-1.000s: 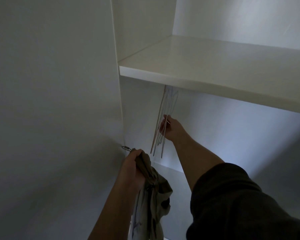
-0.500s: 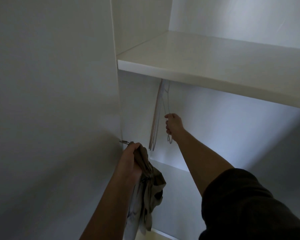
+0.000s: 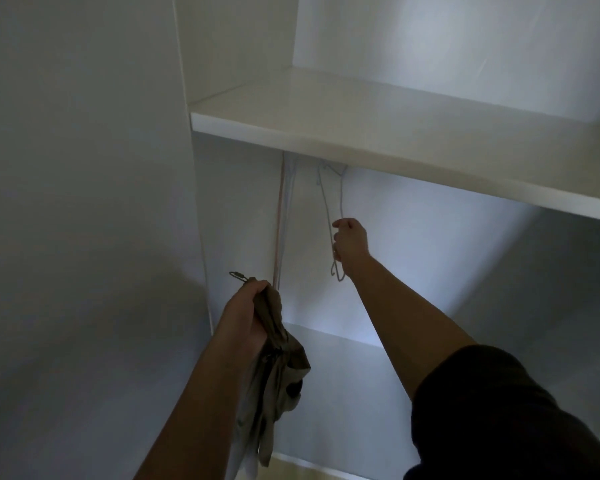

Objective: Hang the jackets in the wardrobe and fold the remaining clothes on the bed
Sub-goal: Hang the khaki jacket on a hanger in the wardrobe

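In the head view, a jacket point(image 3: 278, 368) is held bunched in the left hand point(image 3: 246, 313), near and left, in front of the wardrobe point(image 3: 243, 209). A hanger point(image 3: 342, 199) hanging under the shelf point(image 3: 395, 133) is clasped by the right hand point(image 3: 352, 242). Other hangers point(image 3: 278, 220) hang further left.

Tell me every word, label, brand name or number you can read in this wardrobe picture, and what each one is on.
None: no word, label, number or sign can be read anywhere in this view.
The white shelf, the wire hanger gripped by the right hand and the brownish jacket held in the left hand show no print. The dim light could hide a small tag.
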The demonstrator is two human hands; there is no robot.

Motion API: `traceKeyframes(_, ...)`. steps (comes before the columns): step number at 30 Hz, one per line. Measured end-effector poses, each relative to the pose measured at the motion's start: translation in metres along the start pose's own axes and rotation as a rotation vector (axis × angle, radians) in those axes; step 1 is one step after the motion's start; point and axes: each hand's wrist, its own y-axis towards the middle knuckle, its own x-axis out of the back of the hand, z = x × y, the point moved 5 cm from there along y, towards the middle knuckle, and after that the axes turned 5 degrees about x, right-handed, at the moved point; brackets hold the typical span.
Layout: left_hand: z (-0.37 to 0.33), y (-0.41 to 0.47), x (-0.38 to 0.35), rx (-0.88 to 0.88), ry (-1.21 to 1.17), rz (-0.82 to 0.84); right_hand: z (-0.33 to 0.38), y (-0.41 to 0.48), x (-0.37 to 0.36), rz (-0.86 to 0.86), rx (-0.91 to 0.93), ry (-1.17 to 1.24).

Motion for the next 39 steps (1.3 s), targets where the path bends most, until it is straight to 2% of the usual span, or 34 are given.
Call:
traceKeyframes(8, 0.048, -0.026, -0.023, -0.048, 0.202, -0.025, -0.053, -0.091, 0.094, 0.038, -0.059, -0.040)
traceKeyframes(13, 0.097, -0.067, -0.056, -0.061, 0.305, 0.013, -0.096, -0.196, 0.192, -0.122, -0.038, -0.167)
traceKeyframes(16, 0.129, -0.094, -0.075, -0.044, 0.526, 0.004, -0.116, -0.281, 0.241, -0.142, 0.037, -0.121)
traceKeyframes(18, 0.146, -0.111, -0.082, -0.045, 0.592, 0.009, -0.111, -0.313, 0.263, -0.168, 0.090, -0.012)
traceKeyframes(21, 0.170, -0.138, -0.092, -0.042, 0.647, 0.047, -0.080, -0.327, 0.302, -0.443, 0.142, 0.067)
traceKeyframes(23, 0.181, -0.154, -0.098, -0.038, 0.681, 0.073, -0.065, -0.337, 0.320, -0.534, 0.163, 0.137)
traceKeyframes(28, 0.200, -0.184, -0.115, -0.048, 0.771, 0.173, -0.030, -0.372, 0.342, -0.417, 0.252, 0.225)
traceKeyframes(31, 0.209, -0.200, -0.131, -0.038, 0.761, 0.236, 0.001, -0.393, 0.355, -0.444, 0.399, 0.280)
traceKeyframes(34, 0.217, -0.214, -0.145, -0.024, 0.646, 0.252, 0.022, -0.412, 0.352, -0.425, 0.552, 0.490)
traceKeyframes(36, 0.220, -0.223, -0.153, -0.012, 0.557, 0.277, 0.027, -0.417, 0.347, -0.393, 0.610, 0.632)
traceKeyframes(39, 0.222, -0.235, -0.166, 0.004, 0.425, 0.285, 0.016, -0.413, 0.338, -0.425, 0.618, 0.651)
